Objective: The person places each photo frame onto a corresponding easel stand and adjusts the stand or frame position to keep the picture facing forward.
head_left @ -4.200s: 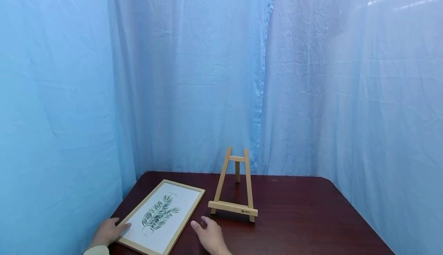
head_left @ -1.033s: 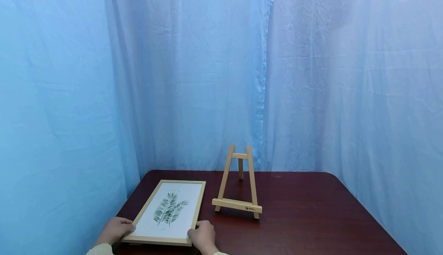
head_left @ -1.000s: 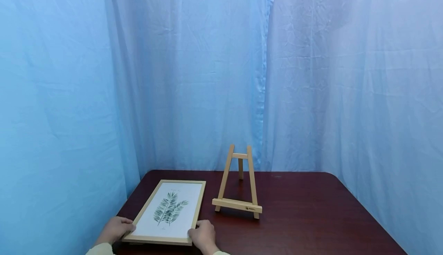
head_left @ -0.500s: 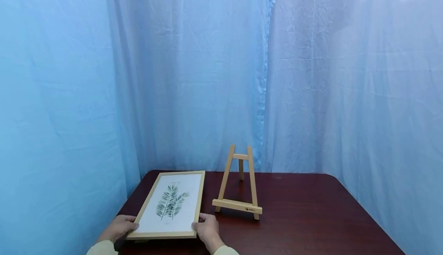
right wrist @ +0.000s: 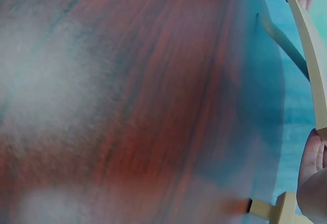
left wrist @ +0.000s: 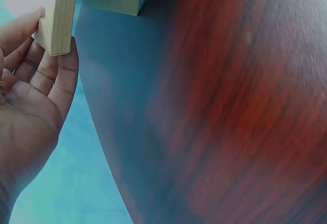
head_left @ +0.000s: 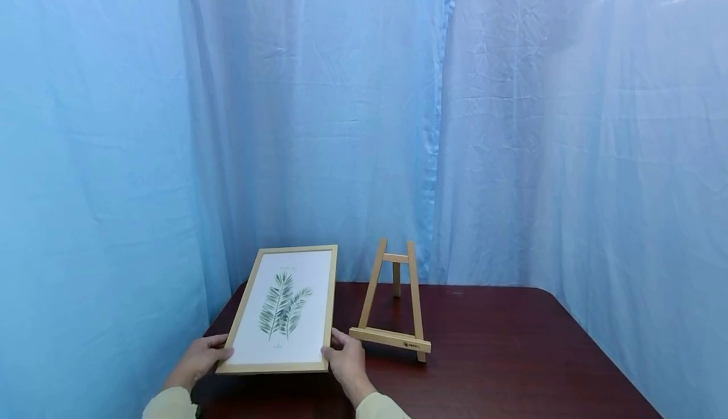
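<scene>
Between both hands a picture frame (head_left: 279, 305) with a light wood border and a green leaf print is held tilted, its far edge raised above the table. My left hand (head_left: 199, 359) grips the lower left corner, thumb on the front and fingers behind; the left wrist view shows this hand (left wrist: 36, 81) pinching the frame's corner (left wrist: 60, 25). On the lower right side my right hand (head_left: 347, 361) holds the border the same way. In the right wrist view the frame's edge (right wrist: 309, 55) runs up the right side, with the right hand (right wrist: 312, 168) partly cut off.
A small wooden easel (head_left: 389, 338) stands upright just right of the frame, its ledge close to my right hand. The dark red-brown table (head_left: 512, 356) extends to the right. Blue curtains (head_left: 341, 122) hang behind and at both sides.
Earlier the frame lay on the table with my right hand apart from it. Both hands now hold it; it has turned straighter, and its far edge has risen.
</scene>
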Tool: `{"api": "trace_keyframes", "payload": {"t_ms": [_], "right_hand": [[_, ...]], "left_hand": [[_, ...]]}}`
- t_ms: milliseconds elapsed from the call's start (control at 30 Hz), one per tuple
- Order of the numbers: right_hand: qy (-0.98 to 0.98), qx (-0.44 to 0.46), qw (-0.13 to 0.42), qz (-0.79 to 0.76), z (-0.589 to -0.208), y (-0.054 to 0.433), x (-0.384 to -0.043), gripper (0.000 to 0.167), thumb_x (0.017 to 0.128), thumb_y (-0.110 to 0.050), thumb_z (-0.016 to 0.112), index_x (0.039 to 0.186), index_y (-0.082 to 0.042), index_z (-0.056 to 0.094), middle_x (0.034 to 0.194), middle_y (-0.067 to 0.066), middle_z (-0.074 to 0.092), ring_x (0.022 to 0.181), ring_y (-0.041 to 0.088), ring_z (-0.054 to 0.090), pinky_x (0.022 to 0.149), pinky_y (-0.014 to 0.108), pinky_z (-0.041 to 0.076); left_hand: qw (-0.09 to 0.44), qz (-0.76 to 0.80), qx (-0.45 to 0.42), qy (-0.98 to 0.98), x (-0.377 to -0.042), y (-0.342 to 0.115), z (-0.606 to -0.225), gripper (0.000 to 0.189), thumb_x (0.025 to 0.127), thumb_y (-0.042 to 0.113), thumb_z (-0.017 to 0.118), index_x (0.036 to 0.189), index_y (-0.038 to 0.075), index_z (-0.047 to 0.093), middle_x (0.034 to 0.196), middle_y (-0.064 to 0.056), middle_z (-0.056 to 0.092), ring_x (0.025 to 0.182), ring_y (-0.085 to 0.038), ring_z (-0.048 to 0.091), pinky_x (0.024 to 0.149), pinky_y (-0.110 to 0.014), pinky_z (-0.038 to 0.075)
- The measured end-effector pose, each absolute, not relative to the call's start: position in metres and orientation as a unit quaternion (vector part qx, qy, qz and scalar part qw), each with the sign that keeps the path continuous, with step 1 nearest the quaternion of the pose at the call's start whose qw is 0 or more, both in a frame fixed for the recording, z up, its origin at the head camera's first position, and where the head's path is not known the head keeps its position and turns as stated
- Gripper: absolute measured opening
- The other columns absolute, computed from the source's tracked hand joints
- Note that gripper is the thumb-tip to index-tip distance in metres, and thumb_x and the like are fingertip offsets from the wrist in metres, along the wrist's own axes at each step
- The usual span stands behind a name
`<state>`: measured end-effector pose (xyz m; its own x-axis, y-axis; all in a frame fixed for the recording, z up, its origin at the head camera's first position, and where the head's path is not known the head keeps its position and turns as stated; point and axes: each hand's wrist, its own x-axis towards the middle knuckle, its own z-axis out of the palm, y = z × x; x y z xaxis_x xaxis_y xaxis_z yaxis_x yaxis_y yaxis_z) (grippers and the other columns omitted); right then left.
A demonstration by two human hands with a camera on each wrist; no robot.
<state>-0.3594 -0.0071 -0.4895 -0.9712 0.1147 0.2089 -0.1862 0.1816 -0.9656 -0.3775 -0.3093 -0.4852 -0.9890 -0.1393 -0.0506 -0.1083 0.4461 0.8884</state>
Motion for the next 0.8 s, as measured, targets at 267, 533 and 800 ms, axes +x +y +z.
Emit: {"api": "trace_keyframes", "payload": {"t_ms": [267, 533, 800], "right_hand": [[-0.731, 0.023, 0.101, 0.675, -0.475, 0.008, -0.368, 0.046, 0.082, 0.007, 0.068, 0.128, 0.009, 0.062, 0.106, 0.015, 0.070, 0.099, 0.026, 0.065, 0.081, 0.034, 0.055], [-0.719, 0.022, 0.091, 0.689, -0.462, 0.025, -0.375, 0.048, 0.086, 0.006, 0.067, 0.134, 0.004, 0.059, 0.113, 0.015, 0.069, 0.101, 0.024, 0.063, 0.077, 0.030, 0.055], [-0.716, 0.032, 0.080, 0.693, -0.453, 0.043, -0.378, 0.052, 0.088, 0.006, 0.065, 0.139, 0.001, 0.055, 0.120, 0.017, 0.065, 0.090, 0.021, 0.065, 0.066, 0.032, 0.056]], "left_hand": [[0.033, -0.522, 0.073, -0.849, -0.382, -0.293, -0.471, 0.057, 0.094, 0.010, 0.066, 0.140, -0.014, 0.043, 0.140, -0.035, 0.045, 0.127, -0.051, 0.043, 0.104, -0.063, 0.034], [0.076, -0.512, 0.044, -0.855, -0.387, -0.277, -0.458, 0.056, 0.095, 0.012, 0.065, 0.142, -0.010, 0.044, 0.136, -0.035, 0.050, 0.118, -0.047, 0.053, 0.101, -0.060, 0.040], [0.092, -0.536, 0.033, -0.839, -0.389, -0.263, -0.448, 0.057, 0.097, 0.012, 0.064, 0.146, -0.007, 0.042, 0.144, -0.035, 0.041, 0.126, -0.049, 0.046, 0.104, -0.062, 0.037]]}}
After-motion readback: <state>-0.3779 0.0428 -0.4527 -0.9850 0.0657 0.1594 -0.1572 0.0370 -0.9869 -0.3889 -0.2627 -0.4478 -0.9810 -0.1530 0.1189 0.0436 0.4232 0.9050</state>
